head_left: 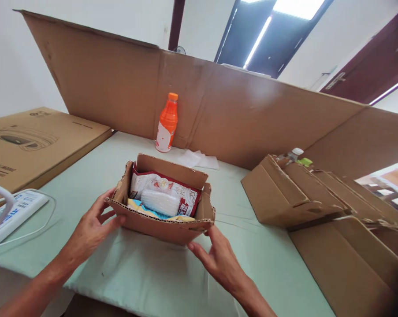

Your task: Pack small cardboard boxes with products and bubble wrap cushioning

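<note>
A small open cardboard box point(152, 230) with rough-cut edges stands on the pale green tabletop. My left hand point(89, 226) grips its left corner, thumb on the front wall and fingers at the side. At the right corner, my right hand point(220, 259) holds it with the thumb low on the front and the fingers partly hidden behind the side. Inside the box, a red and white printed bag point(189, 193) leans on the back wall. A bubble-wrapped item point(161, 201) lies before it, on top of a blue and yellow packet point(136, 205).
An orange bottle point(167, 123) and thin white sheets point(199, 159) are near the tall cardboard screen point(251, 105). Several cardboard boxes point(318, 193) fill the right side. On the left are a large flat carton point(43, 141) and a white power strip point(16, 213) with a cable.
</note>
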`<action>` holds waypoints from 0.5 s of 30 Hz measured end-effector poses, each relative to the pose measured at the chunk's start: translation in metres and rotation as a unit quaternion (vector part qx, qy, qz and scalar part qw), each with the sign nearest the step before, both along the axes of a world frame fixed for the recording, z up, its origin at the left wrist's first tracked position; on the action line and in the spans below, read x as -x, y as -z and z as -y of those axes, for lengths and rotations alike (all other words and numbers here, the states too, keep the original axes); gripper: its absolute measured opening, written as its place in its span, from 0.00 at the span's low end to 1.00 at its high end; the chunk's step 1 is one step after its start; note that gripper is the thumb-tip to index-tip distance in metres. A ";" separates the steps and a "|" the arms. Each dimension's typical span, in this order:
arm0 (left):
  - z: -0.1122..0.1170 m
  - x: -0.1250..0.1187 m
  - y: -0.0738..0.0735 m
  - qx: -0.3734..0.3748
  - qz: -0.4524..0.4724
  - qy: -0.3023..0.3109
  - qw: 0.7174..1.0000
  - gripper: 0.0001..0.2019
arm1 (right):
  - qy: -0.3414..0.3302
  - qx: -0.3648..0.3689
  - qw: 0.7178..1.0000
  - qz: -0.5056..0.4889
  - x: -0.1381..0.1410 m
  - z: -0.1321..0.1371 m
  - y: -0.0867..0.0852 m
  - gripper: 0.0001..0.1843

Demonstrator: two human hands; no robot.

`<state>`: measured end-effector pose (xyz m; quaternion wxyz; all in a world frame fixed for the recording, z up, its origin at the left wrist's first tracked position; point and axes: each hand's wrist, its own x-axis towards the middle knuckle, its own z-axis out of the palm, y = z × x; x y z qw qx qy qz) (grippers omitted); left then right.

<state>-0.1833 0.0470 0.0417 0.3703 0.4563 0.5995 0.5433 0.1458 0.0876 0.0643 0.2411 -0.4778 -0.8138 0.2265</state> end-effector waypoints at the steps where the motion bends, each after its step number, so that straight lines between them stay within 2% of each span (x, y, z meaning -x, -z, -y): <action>1: -0.004 -0.002 -0.002 0.002 0.011 0.013 1.000 0.32 | 0.006 -0.005 1.000 -0.005 0.010 -0.005 0.000 0.19; 3: -0.014 -0.011 -0.007 0.001 0.027 0.029 0.999 0.27 | 0.037 -0.024 0.999 -0.008 0.017 -0.013 -0.005 0.14; 5: -0.023 -0.029 -0.011 -0.004 0.038 0.039 0.999 0.28 | 0.078 -0.039 0.996 -0.007 0.005 -0.014 -0.007 0.12; 7: -0.029 -0.054 -0.011 0.001 0.057 0.082 0.995 0.28 | 0.120 -0.052 0.991 -0.009 -0.024 0.000 -0.003 0.13; 10: -0.032 -0.090 -0.009 0.006 0.067 0.190 0.980 0.26 | 0.183 -0.073 0.980 -0.007 -0.082 0.042 0.013 0.17; 12: -0.030 -0.106 -0.006 -0.003 0.032 0.237 0.971 0.24 | 0.220 -0.072 0.973 -0.013 -0.114 0.073 0.022 0.27; 15: -0.026 -0.115 -0.002 -0.027 -0.084 0.228 0.970 0.19 | 0.223 -0.022 0.971 -0.077 -0.135 0.095 0.029 0.52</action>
